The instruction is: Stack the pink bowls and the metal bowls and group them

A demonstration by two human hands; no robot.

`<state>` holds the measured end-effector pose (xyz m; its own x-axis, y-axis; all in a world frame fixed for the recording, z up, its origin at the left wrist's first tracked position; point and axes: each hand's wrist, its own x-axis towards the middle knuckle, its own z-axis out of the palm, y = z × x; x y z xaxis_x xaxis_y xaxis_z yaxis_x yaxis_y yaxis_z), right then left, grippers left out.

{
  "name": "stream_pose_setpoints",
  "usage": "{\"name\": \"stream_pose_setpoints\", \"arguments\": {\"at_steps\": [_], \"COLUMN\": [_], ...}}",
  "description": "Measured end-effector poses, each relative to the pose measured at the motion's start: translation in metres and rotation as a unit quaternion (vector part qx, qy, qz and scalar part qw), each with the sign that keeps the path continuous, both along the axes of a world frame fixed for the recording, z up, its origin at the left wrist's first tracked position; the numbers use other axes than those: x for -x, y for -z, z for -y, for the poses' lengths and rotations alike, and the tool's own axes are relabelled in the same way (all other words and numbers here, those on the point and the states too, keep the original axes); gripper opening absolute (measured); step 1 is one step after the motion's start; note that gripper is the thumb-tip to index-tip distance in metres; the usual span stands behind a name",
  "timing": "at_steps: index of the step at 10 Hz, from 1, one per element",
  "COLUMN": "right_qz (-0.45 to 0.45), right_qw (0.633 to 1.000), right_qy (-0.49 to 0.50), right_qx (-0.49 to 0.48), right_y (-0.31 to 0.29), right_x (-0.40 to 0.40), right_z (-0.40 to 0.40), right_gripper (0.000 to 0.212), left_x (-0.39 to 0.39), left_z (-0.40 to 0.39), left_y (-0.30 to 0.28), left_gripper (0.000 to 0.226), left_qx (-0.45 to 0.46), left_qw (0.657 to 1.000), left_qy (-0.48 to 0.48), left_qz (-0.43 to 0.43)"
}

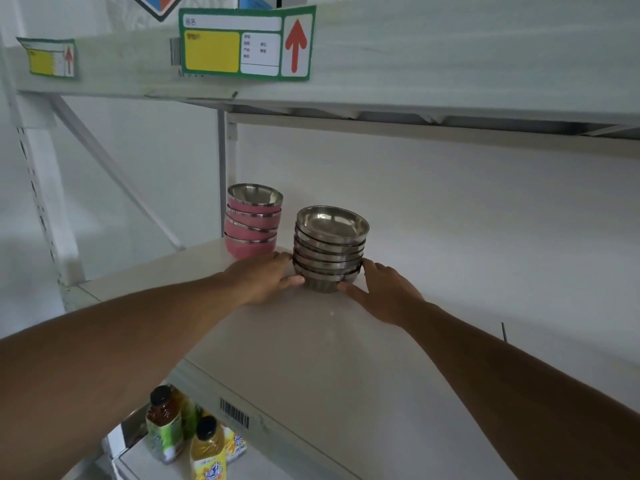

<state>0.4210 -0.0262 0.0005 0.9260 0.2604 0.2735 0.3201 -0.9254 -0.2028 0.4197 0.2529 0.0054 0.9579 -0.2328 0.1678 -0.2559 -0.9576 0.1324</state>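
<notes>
A stack of several metal bowls [330, 249] stands on the white shelf [311, 341], leaning a little. My left hand [266, 278] presses its left base, thumb and fingers around the lowest bowl. My right hand [381, 289] cups the right side of the same stack at its base. Both hands hold the stack between them. Behind and to the left stands a stack of several pink bowls [252, 223] with steel rims, close to the back corner and apart from the metal stack by a small gap.
An upper shelf beam [415, 64] with green and yellow labels [246, 43] hangs low overhead. A shelf upright [223, 174] stands behind the pink bowls. Drink bottles [187, 441] sit on the lower shelf at the bottom left.
</notes>
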Motion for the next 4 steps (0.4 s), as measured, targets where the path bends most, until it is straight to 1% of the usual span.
{"name": "stream_pose_setpoints", "arguments": {"at_steps": [1,2,3,4], "right_qz": [0.003,0.006,0.000,-0.015], "right_qw": [1.000,0.999,0.999,0.998], "right_qy": [0.015,0.022,0.019,0.010], "right_qx": [0.028,0.039,0.046,0.061], "right_y": [-0.002,-0.006,-0.014,-0.027], "right_x": [0.010,0.022,0.040,0.057], "right_z": [0.006,0.013,0.019,0.014], "right_gripper": [0.082,0.072,0.057,0.047], "left_x": [0.010,0.028,0.048,0.062], "left_z": [-0.007,-0.018,-0.030,-0.041], "left_y": [0.001,-0.003,-0.005,-0.015], "left_gripper": [0.059,0.047,0.039,0.031], "left_qx": [-0.025,-0.034,-0.054,-0.040], "left_qw": [0.999,0.999,0.997,0.998], "left_qy": [-0.014,-0.004,-0.017,-0.036], "left_qz": [0.025,0.041,0.048,0.040]}}
